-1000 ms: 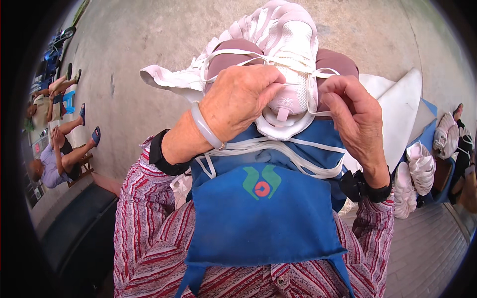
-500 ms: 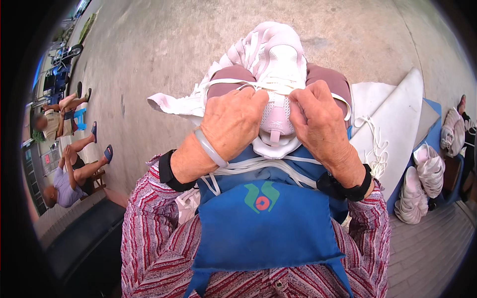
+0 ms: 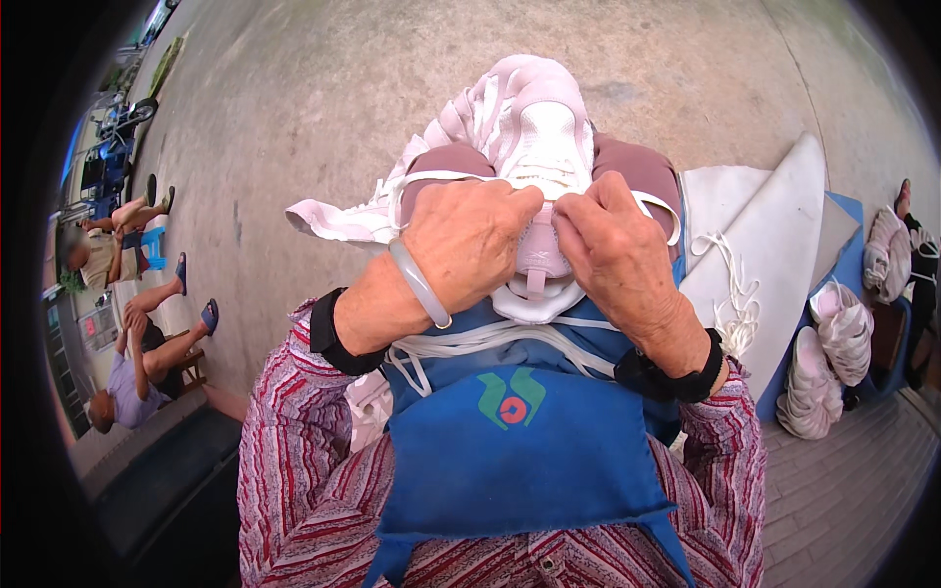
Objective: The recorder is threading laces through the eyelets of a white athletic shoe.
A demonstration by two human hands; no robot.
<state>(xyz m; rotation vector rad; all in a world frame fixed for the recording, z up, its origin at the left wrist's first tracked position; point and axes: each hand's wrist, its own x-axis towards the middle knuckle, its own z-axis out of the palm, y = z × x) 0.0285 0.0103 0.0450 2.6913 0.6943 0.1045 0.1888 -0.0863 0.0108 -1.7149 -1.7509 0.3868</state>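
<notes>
One white shoe [image 3: 545, 157] on the lap, resting across both knees, toe pointing away from the person, heel end toward the blue apron [image 3: 520, 461]. Left hand [image 3: 469, 240] on the shoe's left side near the opening, fingers curled and pinching a white lace [image 3: 431, 178] against the upper. Right hand [image 3: 616, 250] on the right side, fingers bent and pinching the shoe's edge next to the left fingertips; the two hands nearly touch at the middle of the shoe. One pale bangle [image 3: 420, 284] on the left wrist. Two black cuffs, one per wrist: left cuff [image 3: 331, 335], right cuff [image 3: 676, 372]. More lace loops lie across the apron top just under the shoe. One white cloth [image 3: 338, 218] spreads from under the shoe to the left. Striped red shirt sleeves [image 3: 294, 470] on both arms.

To the right, on the ground: one white sheet [image 3: 774, 245] with a loose lace [image 3: 733, 294] on it, and a stack of white shoes [image 3: 828, 367], exact count unclear, at least three. One more pair of shoes [image 3: 887, 255] at far right. Two seated people [image 3: 137, 363] at far left, well apart from the hands. Ground is bare concrete [image 3: 323, 88].
</notes>
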